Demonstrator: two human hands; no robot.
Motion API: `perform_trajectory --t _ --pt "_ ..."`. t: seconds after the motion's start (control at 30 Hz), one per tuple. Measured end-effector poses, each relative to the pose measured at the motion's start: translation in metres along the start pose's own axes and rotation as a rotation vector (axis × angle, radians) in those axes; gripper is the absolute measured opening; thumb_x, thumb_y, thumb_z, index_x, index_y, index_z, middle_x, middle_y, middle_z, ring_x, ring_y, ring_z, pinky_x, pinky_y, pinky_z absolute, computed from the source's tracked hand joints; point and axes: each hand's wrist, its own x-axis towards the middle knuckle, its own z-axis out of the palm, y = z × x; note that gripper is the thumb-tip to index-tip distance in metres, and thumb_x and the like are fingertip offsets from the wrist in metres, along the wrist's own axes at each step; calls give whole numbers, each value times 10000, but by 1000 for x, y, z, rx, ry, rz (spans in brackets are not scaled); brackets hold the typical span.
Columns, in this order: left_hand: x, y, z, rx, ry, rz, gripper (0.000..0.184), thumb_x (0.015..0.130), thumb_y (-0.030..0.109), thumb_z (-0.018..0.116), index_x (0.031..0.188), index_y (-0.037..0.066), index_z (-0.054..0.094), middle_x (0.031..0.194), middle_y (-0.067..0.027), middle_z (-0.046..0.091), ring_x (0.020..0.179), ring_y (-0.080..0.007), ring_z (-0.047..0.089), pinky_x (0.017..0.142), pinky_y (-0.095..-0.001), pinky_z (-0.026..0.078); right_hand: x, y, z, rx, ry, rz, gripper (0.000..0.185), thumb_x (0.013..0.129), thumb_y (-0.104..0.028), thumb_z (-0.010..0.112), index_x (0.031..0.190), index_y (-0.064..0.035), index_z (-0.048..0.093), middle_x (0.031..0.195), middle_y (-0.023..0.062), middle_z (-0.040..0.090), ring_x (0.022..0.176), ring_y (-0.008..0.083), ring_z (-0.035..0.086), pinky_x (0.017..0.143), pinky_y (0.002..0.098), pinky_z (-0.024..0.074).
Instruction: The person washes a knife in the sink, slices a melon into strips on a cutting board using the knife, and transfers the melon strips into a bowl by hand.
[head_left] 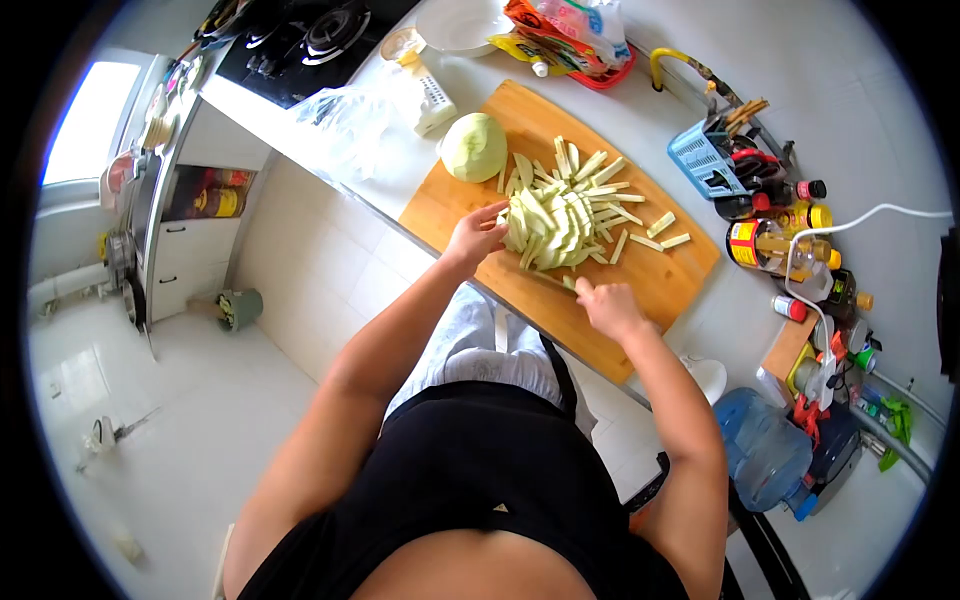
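Note:
On a wooden cutting board (665,268) lies a heap of pale green vegetable slices (548,228), with cut sticks (603,190) spread along its far and right sides. A large, peeled-looking round piece of pale green vegetable (474,147) sits at the board's left end. My left hand (478,238) rests at the heap's left edge, fingers stretched out and touching the slices. My right hand (608,307) is closed around the handle of a knife (548,277). Its thin blade lies low along the near side of the heap, and much of the knife is hard to make out.
Left of the board are a plastic bag (345,125) and a white box (425,103). A white plate (462,25) and food packets (570,42) stand behind. To the right are a blue basket (705,160), several sauce bottles (765,245) and a water jug (760,445).

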Motion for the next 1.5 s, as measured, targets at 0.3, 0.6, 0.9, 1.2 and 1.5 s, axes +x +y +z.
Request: perform_trajectory --t 0.3,0.6,0.9,1.2,1.5 --pt "42 20 43 378 33 196 470 851 128 641 1303 91 516 1266 -121 537 1068 -155 526 903 -274 421 -23 17 -35 21 128 198 134 886 -193 539 852 -73 488 581 148 602 574 333 621 494 447 459" --pt "57 34 43 647 11 343 480 769 197 675 1225 81 579 1340 -163 476 1216 -263 476 1000 -336 381 -54 10 -39 -33 344 238 99 856 -161 547 820 -88 491 591 109 581 574 297 611 505 427 456" --pt "46 49 56 1083 110 616 413 751 129 691 1156 111 618 1306 -174 485 1249 -339 409 1040 -401 345 -64 8 -39 -300 613 372 36 779 -85 531 804 -105 514 685 55 556 655 232 595 590 366 455" --pt "-27 37 148 1210 -566 1157 438 683 86 699 1113 140 636 1215 -110 561 1117 -303 520 938 -386 444 -57 0 -40 -305 598 416 55 757 -92 538 810 -103 527 691 48 564 674 212 601 605 354 456" --pt "5 65 110 948 -200 981 270 708 -30 619 957 44 693 964 -127 674 865 -278 652 787 -316 534 -49 10 -39 -338 621 437 60 760 -86 534 819 -92 530 698 65 572 678 224 600 613 356 458"
